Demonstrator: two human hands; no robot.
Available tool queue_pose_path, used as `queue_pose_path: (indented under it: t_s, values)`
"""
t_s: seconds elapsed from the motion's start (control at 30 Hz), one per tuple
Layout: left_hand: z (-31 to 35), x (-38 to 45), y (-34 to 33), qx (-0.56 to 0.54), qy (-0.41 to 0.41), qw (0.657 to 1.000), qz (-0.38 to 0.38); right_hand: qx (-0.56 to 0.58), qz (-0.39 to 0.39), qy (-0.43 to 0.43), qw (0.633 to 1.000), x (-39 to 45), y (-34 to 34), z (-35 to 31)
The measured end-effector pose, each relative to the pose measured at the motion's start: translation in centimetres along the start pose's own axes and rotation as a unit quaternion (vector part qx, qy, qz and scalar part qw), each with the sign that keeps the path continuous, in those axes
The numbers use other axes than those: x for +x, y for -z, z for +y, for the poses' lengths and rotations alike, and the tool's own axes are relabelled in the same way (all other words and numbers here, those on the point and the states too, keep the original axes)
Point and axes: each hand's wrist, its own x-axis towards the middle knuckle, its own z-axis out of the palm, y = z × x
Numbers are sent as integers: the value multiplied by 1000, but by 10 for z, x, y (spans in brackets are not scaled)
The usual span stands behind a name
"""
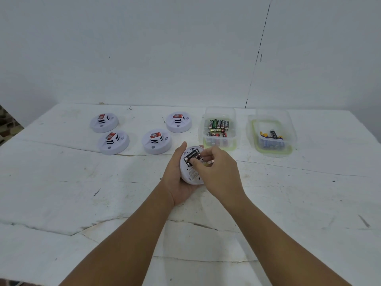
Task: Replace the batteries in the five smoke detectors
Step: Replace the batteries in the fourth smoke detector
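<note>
My left hand [177,178] cups a white round smoke detector [190,172], its back turned up and its battery bay open. A dark battery [190,156] lies in the bay. My right hand [218,172] reaches over the detector, and its fingertips pinch at a battery in the bay. Several other white smoke detectors lie face up on the table: one detector [104,122] and another [114,142] at the left, a third [157,141] at the middle and one more [179,122] behind it.
A clear plastic box [219,139] with several green and red batteries stands right of the detectors. A second clear box [271,141] with a few mixed batteries stands further right. The white table [82,193] is cracked and scuffed; a white wall rises behind it.
</note>
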Motion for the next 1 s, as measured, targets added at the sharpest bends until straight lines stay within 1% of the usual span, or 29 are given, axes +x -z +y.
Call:
queue_pose_path:
  t_s: [0.1, 0.23, 0.4, 0.67, 0.83, 0.9, 1.0]
  values:
    - [-1, -1, 0, -5, 4, 1000, -2, 29, 4, -13, 999, -3, -5, -1]
    - [-1, -2, -2, 2, 11, 1000, -1, 22, -14, -29, 999, -4, -12, -6]
    - [-1, -2, 1, 2, 6, 1000, -3, 48, -23, -42, 998, -5, -19, -10]
    - [0, -2, 0, -10, 12, 1000, -3, 79, 17, -2, 997, -5, -19, -6]
    - [-1, -2, 0, 9, 8, 1000, -4, 118, 29, 8, 993, -3, -16, -5]
    - [-1, -1, 0, 15, 5, 1000, -9, 150, 39, 0, 988, 0, -14, -8]
    - [0, -3, -2, 22, -2, 1000, -18, 238, 89, -15, 967, 8, -5, -13]
